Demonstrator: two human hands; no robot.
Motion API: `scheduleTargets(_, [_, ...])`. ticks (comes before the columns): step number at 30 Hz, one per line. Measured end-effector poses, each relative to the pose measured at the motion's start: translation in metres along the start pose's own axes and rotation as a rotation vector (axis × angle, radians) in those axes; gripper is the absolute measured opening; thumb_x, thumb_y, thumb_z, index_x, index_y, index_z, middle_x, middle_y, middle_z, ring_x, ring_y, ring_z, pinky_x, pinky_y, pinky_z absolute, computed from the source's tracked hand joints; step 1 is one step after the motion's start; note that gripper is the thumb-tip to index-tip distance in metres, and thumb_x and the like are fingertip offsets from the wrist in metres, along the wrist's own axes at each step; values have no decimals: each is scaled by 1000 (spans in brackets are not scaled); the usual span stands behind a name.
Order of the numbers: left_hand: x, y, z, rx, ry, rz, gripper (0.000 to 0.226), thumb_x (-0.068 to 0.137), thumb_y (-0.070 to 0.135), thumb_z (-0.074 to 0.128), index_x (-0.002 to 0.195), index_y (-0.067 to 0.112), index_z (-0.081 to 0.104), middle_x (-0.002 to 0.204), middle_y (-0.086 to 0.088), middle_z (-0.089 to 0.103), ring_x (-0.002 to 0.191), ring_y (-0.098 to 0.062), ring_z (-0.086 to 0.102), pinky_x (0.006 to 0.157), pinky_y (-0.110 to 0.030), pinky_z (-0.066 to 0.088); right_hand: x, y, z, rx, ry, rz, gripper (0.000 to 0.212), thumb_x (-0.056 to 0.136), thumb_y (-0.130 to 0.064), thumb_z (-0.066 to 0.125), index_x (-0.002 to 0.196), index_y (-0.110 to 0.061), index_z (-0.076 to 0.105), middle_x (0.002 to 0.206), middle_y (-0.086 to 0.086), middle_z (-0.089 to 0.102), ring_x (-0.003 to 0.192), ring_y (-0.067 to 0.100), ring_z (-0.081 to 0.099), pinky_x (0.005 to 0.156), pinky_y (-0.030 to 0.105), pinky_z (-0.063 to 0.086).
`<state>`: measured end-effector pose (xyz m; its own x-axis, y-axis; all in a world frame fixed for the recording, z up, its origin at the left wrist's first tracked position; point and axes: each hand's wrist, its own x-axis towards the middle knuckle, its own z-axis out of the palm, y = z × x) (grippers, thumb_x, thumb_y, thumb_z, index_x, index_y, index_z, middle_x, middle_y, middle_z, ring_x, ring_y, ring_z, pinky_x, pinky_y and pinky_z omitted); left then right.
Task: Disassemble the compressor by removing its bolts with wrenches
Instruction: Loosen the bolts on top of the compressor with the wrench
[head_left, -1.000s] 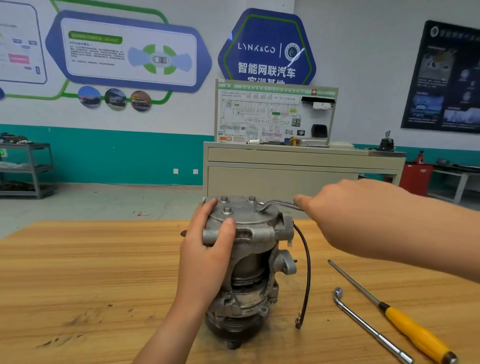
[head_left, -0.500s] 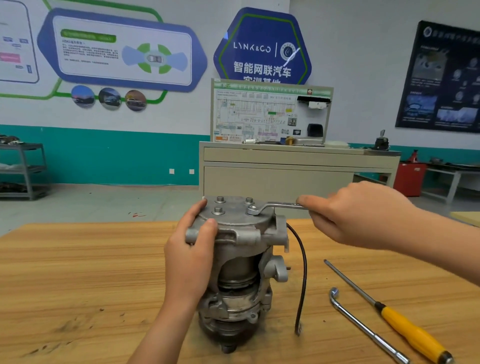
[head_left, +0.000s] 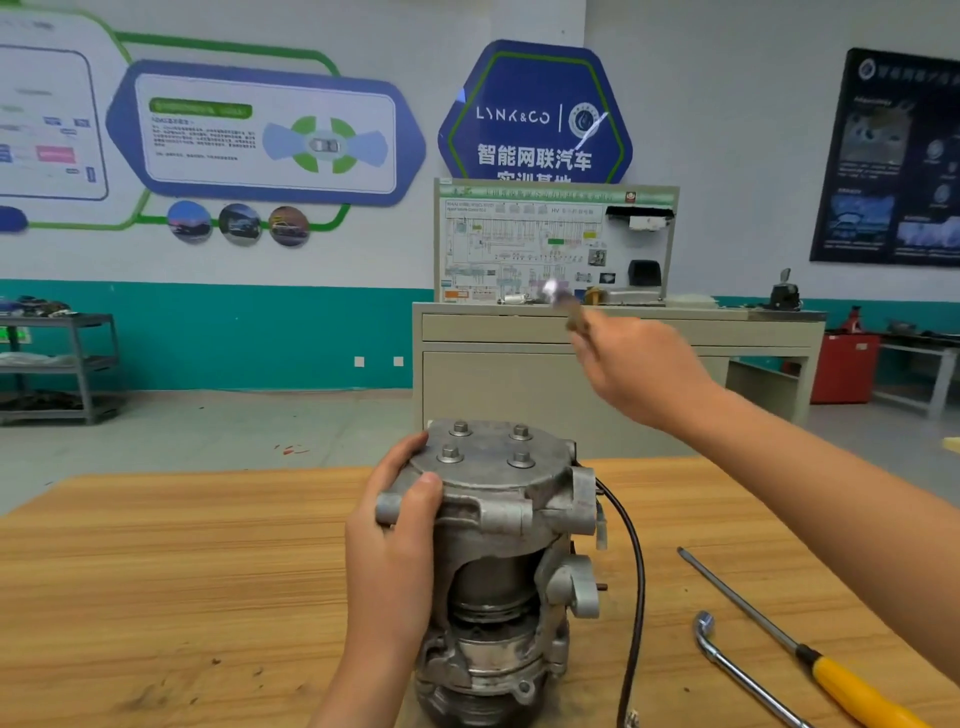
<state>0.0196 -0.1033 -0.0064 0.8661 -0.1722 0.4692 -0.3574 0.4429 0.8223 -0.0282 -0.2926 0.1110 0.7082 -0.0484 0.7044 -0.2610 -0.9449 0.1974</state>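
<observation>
Lifted clear since half a second ago, the wrench (head_left: 563, 304) no longer sits on a top bolt. The right hand (head_left: 639, 374) now holds it up in the air beyond the compressor (head_left: 498, 545), fingers curled round its handle. Its head is motion-blurred, so I cannot tell which end faces out; this is probably a reset between turns.

In the head view, the compressor stands upright midway along the near edge of the bench (head_left: 156, 545). The left hand (head_left: 395, 545) grips its upper left side, thumb over a mounting lug and fingers wrapped behind the cover rim, bracing the body against the wrench's torque. All four bolts (head_left: 450, 453) are seated in the top plate, so removal has barely begun. A black cable (head_left: 636, 571) hangs down the compressor's right side. Toward the near right corner lie a yellow-handled screwdriver (head_left: 852, 686) and an L-shaped wrench (head_left: 737, 670), within easy reach of the right hand.
</observation>
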Motion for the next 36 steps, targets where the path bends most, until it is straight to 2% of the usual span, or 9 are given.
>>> scheduleTargets(2, [-3, 0, 3, 28, 35, 36, 29, 70, 35, 52, 94, 40, 67, 116, 7, 64, 109, -11, 59, 92, -39, 50, -14, 3, -26, 339, -36, 144, 25, 98, -22, 35, 121, -15, 44, 72, 4, 59, 59, 15, 55, 51, 33, 46])
scheduleTargets(4, [-9, -2, 8, 118, 66, 138, 27, 71, 35, 51, 95, 39, 64, 129, 24, 50, 118, 10, 45, 97, -19, 41, -33, 0, -54, 466, -143, 125, 29, 96, -20, 39, 125, -23, 45, 58, -4, 55, 46, 3, 52, 39, 16, 40])
scheduleTargets(6, [-14, -5, 14, 166, 79, 202, 22, 77, 33, 56, 97, 37, 62, 132, 33, 39, 117, 25, 33, 89, 1, 32, -56, -9, -73, 300, -310, 50, 38, 95, -26, 38, 132, -35, 39, 58, -11, 56, 50, -4, 51, 44, 13, 41])
scheduleTargets(8, [-17, -8, 19, 173, 95, 215, 21, 86, 19, 62, 99, 36, 60, 136, 24, 41, 115, 28, 31, 85, 8, 26, -74, -18, -80, 65, -406, 6, 42, 97, -32, 31, 137, -44, 25, 60, -8, 52, 51, 4, 48, 44, 18, 38])
scheduleTargets(13, [-17, -7, 19, 162, 104, 201, 21, 79, 32, 55, 99, 36, 59, 132, 25, 44, 118, 22, 35, 88, 6, 27, -81, -33, -71, -138, -458, -13, 51, 98, -23, 32, 141, -41, 14, 62, -11, 32, 53, 3, 30, 48, 19, 30])
scheduleTargets(21, [-16, -7, 18, 150, 104, 184, 27, 74, 35, 50, 100, 36, 60, 130, 27, 44, 121, 18, 35, 88, 6, 28, -69, -32, -82, -141, -524, 39, 48, 94, -20, 34, 136, -43, 31, 77, -9, 46, 65, 10, 45, 58, 24, 44])
scheduleTargets(26, [-16, -7, 20, 136, 111, 189, 27, 74, 34, 50, 100, 35, 60, 128, 30, 44, 117, 22, 36, 86, 6, 28, -71, -29, -93, -98, -517, 43, 50, 95, -26, 33, 138, -49, 24, 60, -18, 24, 50, -5, 23, 47, 14, 25])
scheduleTargets(31, [-17, -7, 20, 121, 111, 170, 29, 74, 36, 50, 102, 35, 60, 127, 32, 43, 121, 17, 35, 94, -7, 31, -69, -40, -84, -249, -538, -34, 40, 91, -17, 39, 128, -31, 45, 66, -11, 38, 56, 5, 40, 50, 21, 40])
scheduleTargets(36, [-17, -8, 21, 104, 119, 166, 30, 74, 35, 51, 103, 33, 60, 128, 31, 44, 122, 16, 36, 95, -9, 32, -78, -43, -82, -439, -529, -148, 44, 92, -12, 42, 133, -24, 36, 62, -5, 31, 48, 8, 28, 40, 20, 19])
